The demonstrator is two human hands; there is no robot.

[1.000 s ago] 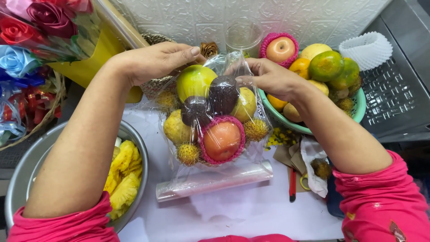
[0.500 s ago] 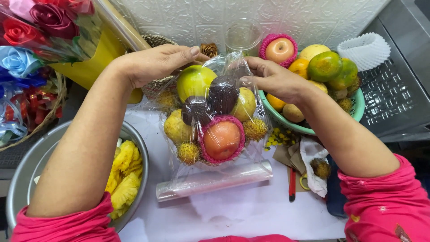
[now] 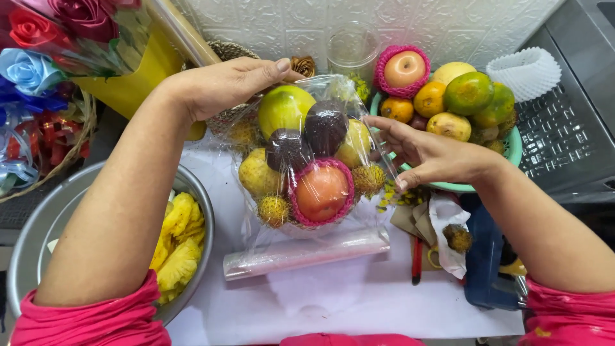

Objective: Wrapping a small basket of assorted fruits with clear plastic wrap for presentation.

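A white table (image 3: 359,301) carries a wrapped fruit arrangement (image 3: 307,166) at its middle, a film roll (image 3: 306,253) before it, a metal bowl (image 3: 32,243) at the left edge, a green fruit bowl (image 3: 512,150) toward the right.

Sitting at the left: a metal bowl (image 3: 38,230) holding pineapple pieces (image 3: 176,240). Lying near the front edge: a red pen (image 3: 416,259). Standing against the wall: a clear jar (image 3: 351,48).

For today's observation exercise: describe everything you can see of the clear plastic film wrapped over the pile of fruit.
The clear plastic film is thin, glossy and wrinkled, stretched over the stacked fruit. It runs down to a roll of the same film lying on the white table. The left hand pinches its top edge; the right hand presses its side.
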